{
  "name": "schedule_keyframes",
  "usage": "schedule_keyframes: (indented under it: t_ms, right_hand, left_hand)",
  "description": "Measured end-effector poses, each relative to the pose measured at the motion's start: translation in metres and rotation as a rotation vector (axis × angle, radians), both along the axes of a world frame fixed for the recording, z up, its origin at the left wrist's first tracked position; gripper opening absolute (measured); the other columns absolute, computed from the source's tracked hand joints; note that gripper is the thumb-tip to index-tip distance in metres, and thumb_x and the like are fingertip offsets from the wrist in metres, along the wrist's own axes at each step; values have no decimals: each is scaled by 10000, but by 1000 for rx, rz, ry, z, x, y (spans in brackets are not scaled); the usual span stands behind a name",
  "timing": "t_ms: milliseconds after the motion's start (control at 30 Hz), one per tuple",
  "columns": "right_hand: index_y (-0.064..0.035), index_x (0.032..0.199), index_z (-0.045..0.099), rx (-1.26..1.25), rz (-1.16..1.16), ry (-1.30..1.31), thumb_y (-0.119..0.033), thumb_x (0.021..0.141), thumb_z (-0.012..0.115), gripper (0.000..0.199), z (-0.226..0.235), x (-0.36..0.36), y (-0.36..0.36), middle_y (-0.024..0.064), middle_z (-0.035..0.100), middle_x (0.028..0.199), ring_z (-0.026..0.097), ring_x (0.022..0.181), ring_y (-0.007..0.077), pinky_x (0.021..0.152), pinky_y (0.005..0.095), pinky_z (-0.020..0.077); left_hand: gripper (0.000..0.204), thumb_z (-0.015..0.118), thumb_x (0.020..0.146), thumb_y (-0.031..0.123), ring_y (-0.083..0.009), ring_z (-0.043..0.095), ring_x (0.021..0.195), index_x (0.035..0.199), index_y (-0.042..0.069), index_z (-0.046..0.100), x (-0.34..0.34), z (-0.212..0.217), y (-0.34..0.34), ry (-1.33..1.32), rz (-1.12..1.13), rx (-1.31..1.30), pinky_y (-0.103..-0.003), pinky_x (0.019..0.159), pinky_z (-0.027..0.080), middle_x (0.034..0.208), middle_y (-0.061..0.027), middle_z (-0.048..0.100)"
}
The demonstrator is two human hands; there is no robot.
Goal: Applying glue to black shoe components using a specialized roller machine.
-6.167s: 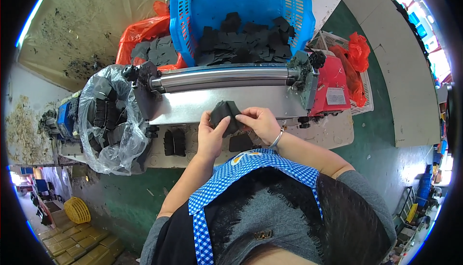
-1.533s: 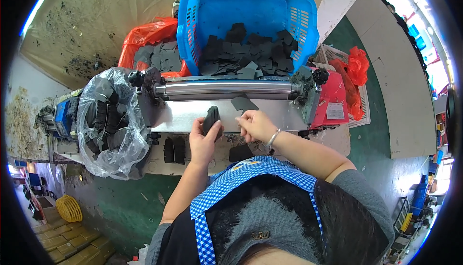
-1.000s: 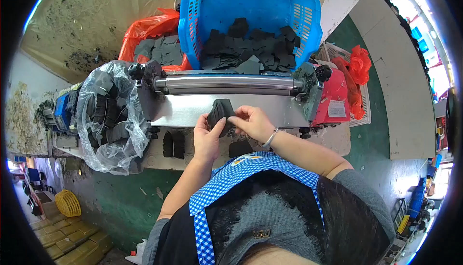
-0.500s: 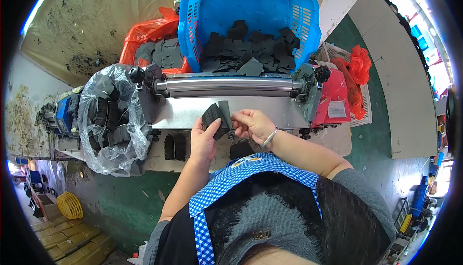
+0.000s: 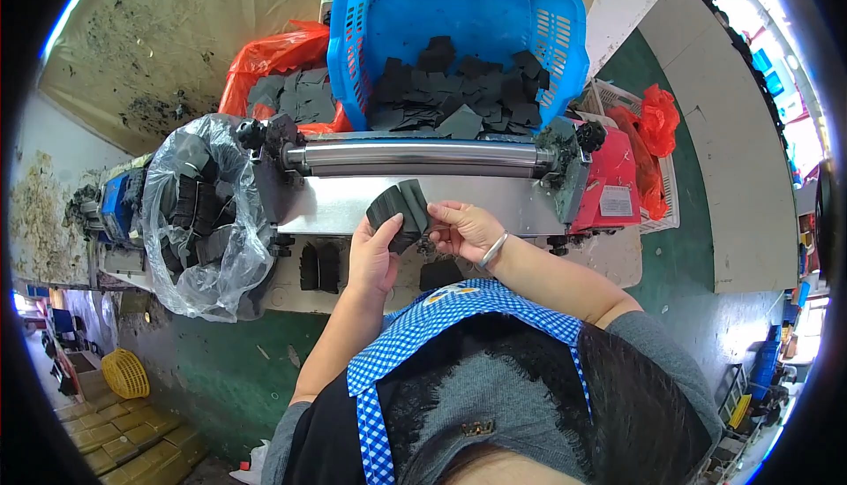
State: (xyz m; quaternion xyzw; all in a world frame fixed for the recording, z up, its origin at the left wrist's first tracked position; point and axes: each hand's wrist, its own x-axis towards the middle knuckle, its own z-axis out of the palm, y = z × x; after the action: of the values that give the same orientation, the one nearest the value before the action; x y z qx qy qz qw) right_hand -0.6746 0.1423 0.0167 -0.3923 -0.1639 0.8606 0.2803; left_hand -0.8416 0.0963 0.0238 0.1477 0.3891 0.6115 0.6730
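Together, left hand [image 5: 374, 255] and right hand [image 5: 460, 227] grip dark flat pieces [image 5: 399, 210] before steel roller [image 5: 422, 156].

black pieces [image 5: 399, 213] partly hidden by hands, clear bag [image 5: 205, 211] contents too blurry to ID

My left hand [image 5: 374, 255] is raised in front of my chest, palm turned away, fingers curled and closed in a grip. My right hand [image 5: 460, 227] sits just beside it, fingers pinched, forearm angling in from the lower right, a bangle at the wrist.
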Motion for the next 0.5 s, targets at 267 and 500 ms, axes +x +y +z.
schedule_keyframes:
  t_ms: [267,500]
  right_hand:
    - [-31,960,487,88,69,-500,-251,923,489,223,-3,-4,10,74,585,719,574,540,124,483,225,485]
    - [-13,875,500,382,117,-454,-261,924,481,253,9,-7,16,82,594,674,595,530,155,468,253,488]
  left_hand:
    - [214,602,811,2,-142,603,811,1006,-16,515,-10,-12,4,228,179,55,-277,739,499,931,-91,612]
    - [184,628,816,35,-98,575,764,952,4,507,-7,-19,3,440,91,58,-225,700,473,879,-62,604]
